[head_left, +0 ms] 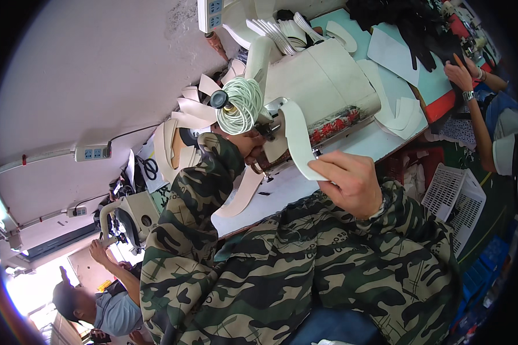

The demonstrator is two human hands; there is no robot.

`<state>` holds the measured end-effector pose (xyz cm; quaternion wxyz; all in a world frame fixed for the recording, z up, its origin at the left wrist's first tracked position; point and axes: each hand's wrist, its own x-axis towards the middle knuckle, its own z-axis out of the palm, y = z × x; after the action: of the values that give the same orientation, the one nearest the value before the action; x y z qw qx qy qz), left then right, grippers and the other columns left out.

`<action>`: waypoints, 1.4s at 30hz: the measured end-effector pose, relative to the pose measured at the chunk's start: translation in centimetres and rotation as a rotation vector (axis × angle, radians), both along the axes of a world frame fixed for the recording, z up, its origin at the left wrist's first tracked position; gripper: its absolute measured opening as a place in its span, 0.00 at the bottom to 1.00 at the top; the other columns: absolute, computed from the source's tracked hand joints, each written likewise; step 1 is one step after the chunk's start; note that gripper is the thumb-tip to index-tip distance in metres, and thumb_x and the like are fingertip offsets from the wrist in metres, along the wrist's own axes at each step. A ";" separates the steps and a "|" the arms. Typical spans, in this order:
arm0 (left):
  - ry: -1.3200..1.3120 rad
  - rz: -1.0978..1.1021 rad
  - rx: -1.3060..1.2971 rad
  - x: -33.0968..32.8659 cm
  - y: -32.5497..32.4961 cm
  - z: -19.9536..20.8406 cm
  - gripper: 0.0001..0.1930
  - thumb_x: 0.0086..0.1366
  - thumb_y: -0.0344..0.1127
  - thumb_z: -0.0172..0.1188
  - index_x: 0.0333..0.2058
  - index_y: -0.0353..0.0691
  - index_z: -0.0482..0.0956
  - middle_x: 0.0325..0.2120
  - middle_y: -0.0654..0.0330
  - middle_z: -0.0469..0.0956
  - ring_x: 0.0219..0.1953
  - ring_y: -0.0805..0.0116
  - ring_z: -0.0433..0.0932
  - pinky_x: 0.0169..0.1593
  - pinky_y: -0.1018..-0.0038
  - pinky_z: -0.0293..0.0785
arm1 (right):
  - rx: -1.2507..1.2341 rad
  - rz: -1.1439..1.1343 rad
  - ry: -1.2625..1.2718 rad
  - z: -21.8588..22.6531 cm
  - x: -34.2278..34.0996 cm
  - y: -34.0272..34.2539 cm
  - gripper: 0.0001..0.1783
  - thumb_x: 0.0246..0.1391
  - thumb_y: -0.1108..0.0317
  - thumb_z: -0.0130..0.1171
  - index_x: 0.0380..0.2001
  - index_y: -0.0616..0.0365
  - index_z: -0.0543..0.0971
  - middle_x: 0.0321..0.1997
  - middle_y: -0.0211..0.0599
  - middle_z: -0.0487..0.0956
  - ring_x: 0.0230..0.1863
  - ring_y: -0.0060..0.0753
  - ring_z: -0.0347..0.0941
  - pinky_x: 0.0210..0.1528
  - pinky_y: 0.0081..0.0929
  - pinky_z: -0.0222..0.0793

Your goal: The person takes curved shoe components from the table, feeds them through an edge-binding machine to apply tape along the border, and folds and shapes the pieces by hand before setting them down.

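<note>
My right hand (351, 181) pinches the near end of a curved white strip (297, 138) between thumb and fingers. The strip arches up from there to the working head of a white sewing-type machine (319, 75). Close by that head is my left hand (248, 144), its fingers curled in at the metal parts; what they grip is partly hidden by the machine and my sleeve. A coil of pale green cord (240, 106) hangs on the machine above my left hand. Another curved pale piece (242, 195) lies on the table edge below it.
Cut pale pieces (193, 112) are heaped left of the machine, with more white pieces (406, 118) to its right. A white plastic basket (454, 201) stands on the floor at right. One co-worker's hand (459, 75) shows at far right; another person (98, 305) works at lower left.
</note>
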<state>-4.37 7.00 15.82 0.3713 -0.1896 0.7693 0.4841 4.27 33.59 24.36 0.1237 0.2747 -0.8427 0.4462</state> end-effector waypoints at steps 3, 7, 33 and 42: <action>-0.077 -0.094 0.041 0.1 0.1 0.8 0.13 0.62 0.40 0.49 0.30 0.33 0.71 0.14 0.58 0.70 0.11 0.73 0.68 0.12 0.80 0.61 | 0.033 0.025 -0.005 0.0 0.7 0.3 0.16 0.30 0.76 0.61 0.30 0.57 0.76 0.28 0.32 0.73 0.25 0.34 0.72 0.24 0.27 0.67; -0.107 -0.198 0.363 3.0 4.6 3.1 0.19 0.64 0.48 0.41 0.35 0.37 0.72 0.22 0.57 0.75 0.07 0.74 0.64 0.11 0.80 0.60 | 0.076 0.103 -0.008 -1.7 1.6 -0.2 0.15 0.32 0.73 0.60 0.30 0.55 0.75 0.29 0.30 0.73 0.25 0.32 0.72 0.24 0.26 0.68; 0.093 -0.493 0.659 4.6 8.1 3.9 0.09 0.62 0.37 0.51 0.27 0.39 0.70 0.19 0.72 0.65 0.22 0.85 0.61 0.25 0.85 0.58 | -0.709 0.177 -0.888 -7.2 -0.2 1.8 0.10 0.47 0.73 0.58 0.34 0.64 0.75 0.30 0.29 0.76 0.31 0.18 0.70 0.34 0.18 0.68; 0.329 0.114 0.656 6.2 10.0 3.6 0.12 0.63 0.36 0.49 0.32 0.31 0.73 0.19 0.64 0.72 0.24 0.75 0.71 0.30 0.77 0.69 | -0.774 0.101 -0.974 -5.7 0.1 1.6 0.13 0.49 0.71 0.56 0.39 0.63 0.72 0.29 0.29 0.75 0.27 0.16 0.69 0.27 0.12 0.63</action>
<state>1.84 17.02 19.45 0.2564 -0.0226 0.6108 0.7488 4.40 35.15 18.63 -0.2057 0.0146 -0.5655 0.7985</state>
